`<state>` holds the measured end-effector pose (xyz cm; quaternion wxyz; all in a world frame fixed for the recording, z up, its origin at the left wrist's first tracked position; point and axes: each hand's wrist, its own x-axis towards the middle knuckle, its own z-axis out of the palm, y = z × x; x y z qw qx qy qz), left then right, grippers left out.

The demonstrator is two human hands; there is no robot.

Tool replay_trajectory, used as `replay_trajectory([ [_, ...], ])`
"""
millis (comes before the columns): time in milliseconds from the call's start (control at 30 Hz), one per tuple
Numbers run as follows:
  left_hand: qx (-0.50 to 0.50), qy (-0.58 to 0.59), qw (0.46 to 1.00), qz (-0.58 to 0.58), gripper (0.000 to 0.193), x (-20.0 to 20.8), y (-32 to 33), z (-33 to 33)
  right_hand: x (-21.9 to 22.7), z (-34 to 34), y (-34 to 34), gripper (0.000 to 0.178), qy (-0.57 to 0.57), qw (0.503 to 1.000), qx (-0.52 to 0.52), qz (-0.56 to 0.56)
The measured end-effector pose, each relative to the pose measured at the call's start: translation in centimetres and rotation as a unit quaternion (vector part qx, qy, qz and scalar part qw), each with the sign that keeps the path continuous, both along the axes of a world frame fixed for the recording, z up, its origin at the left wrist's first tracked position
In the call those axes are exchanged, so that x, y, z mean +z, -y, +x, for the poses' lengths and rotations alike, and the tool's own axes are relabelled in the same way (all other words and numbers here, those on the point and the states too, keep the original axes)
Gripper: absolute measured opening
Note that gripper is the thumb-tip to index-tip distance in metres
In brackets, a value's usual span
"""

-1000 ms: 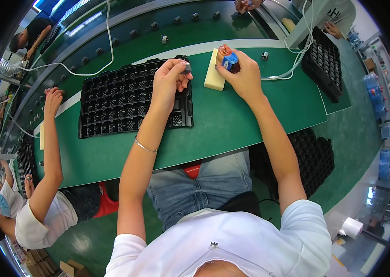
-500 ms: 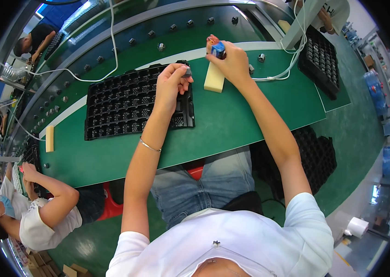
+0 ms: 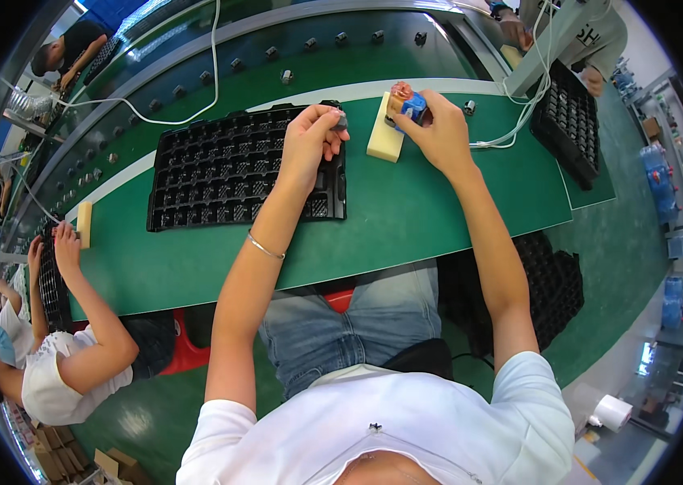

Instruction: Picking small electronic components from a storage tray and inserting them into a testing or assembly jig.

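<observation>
Blue-and-orange object, the larger held item, is pinched in the right hand over the far end of a yellow block. A smaller grey part is pinched in the left hand over a black tray.

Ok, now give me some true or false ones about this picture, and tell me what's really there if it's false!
1. The left hand holds a small grey part. True.
2. The right hand is empty. False: it holds a blue and orange thing.
3. The black tray lies on the green table. True.
4. The yellow block sits inside the tray. False: it lies on the table, right of the tray.
5. The bracelet is on the left arm. True.
</observation>
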<state>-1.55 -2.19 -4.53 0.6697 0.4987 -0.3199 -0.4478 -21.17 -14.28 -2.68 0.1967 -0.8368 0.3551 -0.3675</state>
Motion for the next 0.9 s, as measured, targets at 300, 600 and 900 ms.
replay_trajectory([
  [300,-0.007,0.008,1.000,0.002,0.017,-0.4,0.0,0.3,-1.1,0.4,0.0,0.037,0.015,0.999,0.001,-0.028],
  [600,-0.010,-0.003,1.000,-0.003,0.015,-0.4,0.0,0.2,-1.2,0.4,0.0,0.039,-0.006,1.000,-0.007,-0.021],
  [900,0.001,-0.006,1.000,-0.012,0.015,-0.2,0.2,0.3,0.3,2.0,0.9,0.043,-0.046,0.999,-0.012,-0.006],
])
